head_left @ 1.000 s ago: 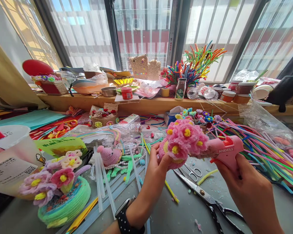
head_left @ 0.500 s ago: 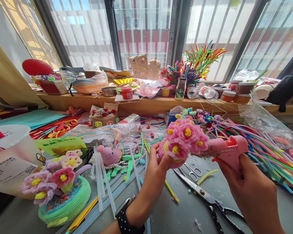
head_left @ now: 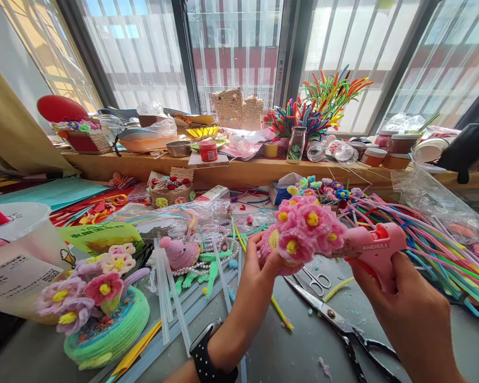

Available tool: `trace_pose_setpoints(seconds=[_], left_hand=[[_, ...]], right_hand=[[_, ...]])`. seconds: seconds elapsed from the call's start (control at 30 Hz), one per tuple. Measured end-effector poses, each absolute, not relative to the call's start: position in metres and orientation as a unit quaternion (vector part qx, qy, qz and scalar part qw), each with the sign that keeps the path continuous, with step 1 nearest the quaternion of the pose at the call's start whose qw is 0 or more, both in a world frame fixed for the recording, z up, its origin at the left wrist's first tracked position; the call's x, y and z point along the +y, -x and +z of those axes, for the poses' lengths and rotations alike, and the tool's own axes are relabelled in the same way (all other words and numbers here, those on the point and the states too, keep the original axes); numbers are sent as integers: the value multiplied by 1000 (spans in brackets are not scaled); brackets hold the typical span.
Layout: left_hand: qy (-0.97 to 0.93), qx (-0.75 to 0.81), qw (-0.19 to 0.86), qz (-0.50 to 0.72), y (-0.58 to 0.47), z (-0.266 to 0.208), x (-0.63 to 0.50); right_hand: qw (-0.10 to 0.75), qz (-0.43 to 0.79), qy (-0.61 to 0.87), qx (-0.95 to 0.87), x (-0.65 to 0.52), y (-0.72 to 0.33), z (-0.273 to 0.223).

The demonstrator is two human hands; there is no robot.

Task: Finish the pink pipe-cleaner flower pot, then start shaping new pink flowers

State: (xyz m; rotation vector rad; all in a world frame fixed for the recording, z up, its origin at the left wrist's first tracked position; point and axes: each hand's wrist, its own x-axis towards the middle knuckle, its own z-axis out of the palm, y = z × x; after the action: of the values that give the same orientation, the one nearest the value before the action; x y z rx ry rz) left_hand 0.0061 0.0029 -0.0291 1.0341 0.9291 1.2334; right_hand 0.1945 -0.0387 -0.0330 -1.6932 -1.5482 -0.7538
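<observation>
My left hand (head_left: pixel 259 271) is closed round the lower left side of a cluster of fuzzy pink flowers with yellow centres (head_left: pixel 303 229), holding it above the table. In my right hand (head_left: pixel 407 303) is a pink hot glue gun (head_left: pixel 377 247), gripped by its handle with my fingers by the trigger. Its front end points left and meets the right side of the flowers; the nozzle tip is hidden there. Below them lie large scissors (head_left: pixel 333 314), small scissors (head_left: pixel 317 281) and a yellow pipe cleaner (head_left: pixel 281 314).
At the left are a lidded drink cup (head_left: pixel 19 250) and a green round base with purple and pink flowers (head_left: pixel 107 330). Clear glue sticks (head_left: pixel 162 292) lie near my left wrist. Colourful pipe cleaners (head_left: pixel 423 250) spread at the right. A cluttered sill (head_left: pixel 243 170) runs behind.
The pink flower cluster has turned slightly and shifted a little to the right. My right hand and the glue gun have hardly moved.
</observation>
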Motion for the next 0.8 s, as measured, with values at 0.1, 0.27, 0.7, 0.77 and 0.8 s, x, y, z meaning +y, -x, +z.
trace_pose_setpoints(seconds=[0.1,0.27,0.7,0.77,0.8], left_hand=[[-437,390,606,538,-7,-29,3],[-430,395,603,544,-7,-29,3],[-422,383,628,530,-6,-20,2],[-424,383,628,528,-6,-21,2],[-426,382,628,527,-6,-22,2]], right_hand=[[353,-299,650,-603,-39,-195,-33],[353,-306,644,-605,-40,-195,-30],[355,-313,646,-598,-40,-197,-31],[356,-315,645,-598,-40,-197,-31],[356,-315,646,-598,-40,-196,-30]])
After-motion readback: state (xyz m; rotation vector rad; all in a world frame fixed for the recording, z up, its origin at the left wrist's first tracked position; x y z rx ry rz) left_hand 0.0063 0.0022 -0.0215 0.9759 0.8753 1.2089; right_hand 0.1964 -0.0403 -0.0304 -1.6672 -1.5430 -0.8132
